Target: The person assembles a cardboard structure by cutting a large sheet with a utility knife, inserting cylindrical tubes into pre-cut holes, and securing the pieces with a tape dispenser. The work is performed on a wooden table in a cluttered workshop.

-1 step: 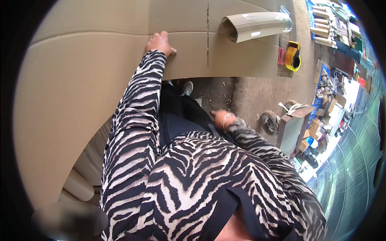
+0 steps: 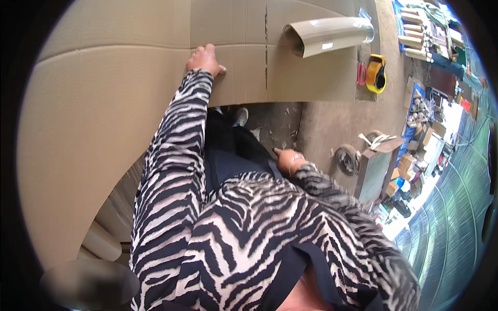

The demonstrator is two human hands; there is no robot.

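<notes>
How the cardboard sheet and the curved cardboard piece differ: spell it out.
The cardboard sheet is spread out broadly; the curved cardboard piece is arched and much smaller. The cardboard sheet lies underneath; the curved cardboard piece lies on it. The left hand rests on the cardboard sheet; neither hand touches the curved cardboard piece. Both are brownish.

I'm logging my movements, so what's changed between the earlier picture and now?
Your right hand has moved slightly back toward your body; nothing was visibly taken hold of or let go. Your left hand stays on the cardboard sheet, and the curled cardboard piece and yellow tape dispenser lie as before.
</notes>
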